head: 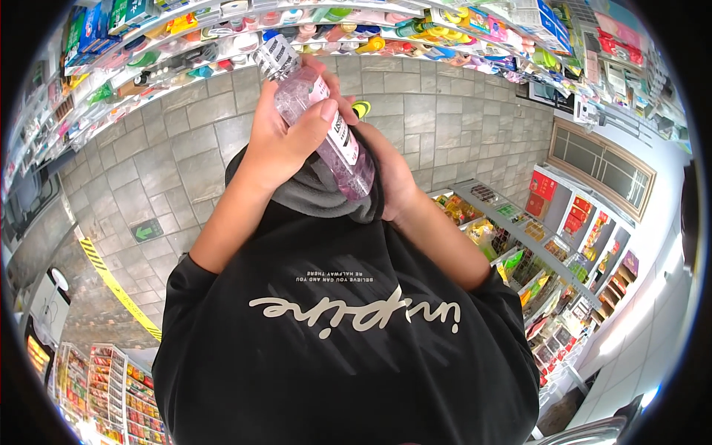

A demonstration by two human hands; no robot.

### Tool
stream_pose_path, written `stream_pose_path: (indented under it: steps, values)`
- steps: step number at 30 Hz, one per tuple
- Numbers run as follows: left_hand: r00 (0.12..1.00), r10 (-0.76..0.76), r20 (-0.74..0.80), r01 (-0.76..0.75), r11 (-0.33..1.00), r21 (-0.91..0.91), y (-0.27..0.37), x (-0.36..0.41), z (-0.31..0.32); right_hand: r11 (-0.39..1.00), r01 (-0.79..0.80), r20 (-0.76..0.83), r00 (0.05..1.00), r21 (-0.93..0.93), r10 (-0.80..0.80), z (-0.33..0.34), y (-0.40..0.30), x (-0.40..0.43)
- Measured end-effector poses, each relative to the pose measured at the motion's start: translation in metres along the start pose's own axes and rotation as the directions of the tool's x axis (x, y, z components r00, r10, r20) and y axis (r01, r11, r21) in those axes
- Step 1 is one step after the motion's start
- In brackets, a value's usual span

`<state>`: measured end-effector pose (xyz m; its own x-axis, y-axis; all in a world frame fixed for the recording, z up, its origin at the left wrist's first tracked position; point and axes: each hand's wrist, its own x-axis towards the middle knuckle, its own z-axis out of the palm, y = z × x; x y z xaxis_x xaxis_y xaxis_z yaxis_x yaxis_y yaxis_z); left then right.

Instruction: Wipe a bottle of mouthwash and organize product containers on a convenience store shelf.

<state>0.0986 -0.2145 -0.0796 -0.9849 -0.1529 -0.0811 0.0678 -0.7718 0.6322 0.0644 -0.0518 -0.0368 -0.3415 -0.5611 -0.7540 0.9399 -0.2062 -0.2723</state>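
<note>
A clear Listerine mouthwash bottle (350, 161) with purple liquid is tilted in front of my chest. Its neck, wrapped in a printed seal (276, 58), points up and left. My left hand (292, 130) grips the bottle's upper body, thumb across the front label. A dark grey cloth (322, 203) is bunched beneath and behind the bottle's lower half. On the right side, my right hand (394, 172) holds this cloth against the bottle; some of its fingers are hidden behind both.
Shelves of bottles and packaged goods (384, 41) curve across the far side. Grey floor tiles (194, 139) bear a green arrow sign (147, 230) and yellow marking tape (119, 292). A goods rack (517, 222) stands at right, snack shelves (111, 384) at lower left.
</note>
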Motion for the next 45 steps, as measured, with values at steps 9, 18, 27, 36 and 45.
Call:
stream_pose_path:
  steps: [9, 18, 27, 36, 45]
  values:
    - [0.931, 0.1, 0.35, -0.069, 0.993, -0.099, -0.013, 0.017, -0.004, 0.986, 0.086, 0.282, 0.951, 0.143, -0.124, -0.024, 0.0, -0.008]
    - [0.934, 0.05, 0.353, -0.095, 0.989, 0.111, -0.022, 0.012, 0.017, 0.985, 0.17, 0.019, 0.985, -0.029, -0.169, -0.025, 0.003, -0.016]
    - [0.964, 0.095, 0.25, -0.126, 0.986, 0.109, -0.043, -0.014, 0.011, 0.903, 0.256, -0.249, 0.903, -0.346, -0.351, -0.041, 0.017, -0.013]
    - [0.965, 0.242, -0.098, -0.243, 0.97, -0.001, -0.049, -0.039, 0.022, 0.213, 0.358, 0.183, 0.803, -0.909, -0.567, -0.025, 0.031, -0.051]
    - [0.857, -0.246, -0.453, 0.181, 0.967, -0.182, -0.024, -0.052, 0.035, -0.603, 0.651, 0.887, 0.323, -0.461, -0.329, -0.037, 0.037, -0.04]
